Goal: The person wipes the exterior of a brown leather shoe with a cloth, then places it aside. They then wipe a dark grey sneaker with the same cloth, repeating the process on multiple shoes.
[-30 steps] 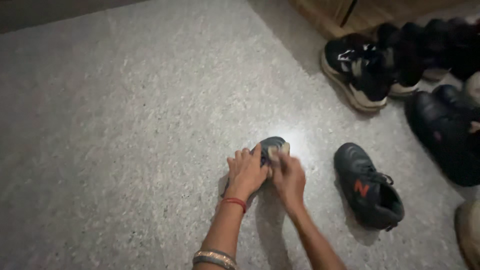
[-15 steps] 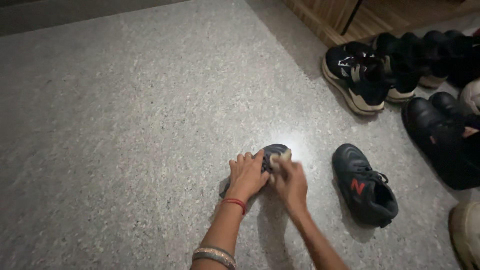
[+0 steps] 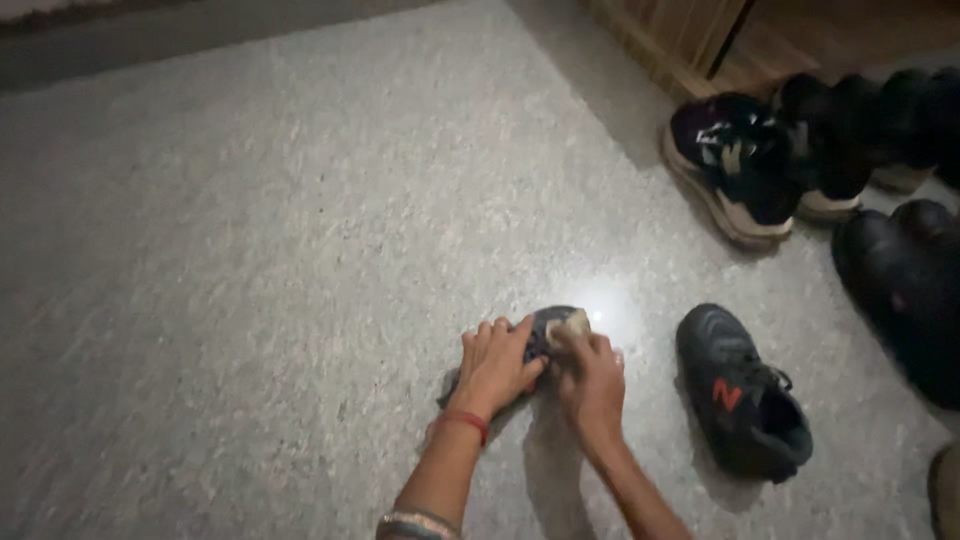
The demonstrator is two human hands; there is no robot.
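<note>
A small dark sneaker (image 3: 545,330) lies on the speckled grey floor (image 3: 250,250), near the middle of the head view, with only its toe showing past the hands. The left hand (image 3: 493,367) lies flat over the near side of the shoe, fingers spread and curled around it, pinning it down; a red thread sits at that wrist and a bangle (image 3: 420,523) lower on the forearm. The right hand (image 3: 592,385) is closed around a pale object, perhaps a cloth or sponge (image 3: 570,325), pressed against the toe, though the dim light leaves its kind unclear. Just to the right, apart from the hands, stands the matching dark sneaker with a red mark (image 3: 745,405). Farther back right, several black shoes (image 3: 760,170) crowd beside a wooden cabinet (image 3: 680,35).
</note>
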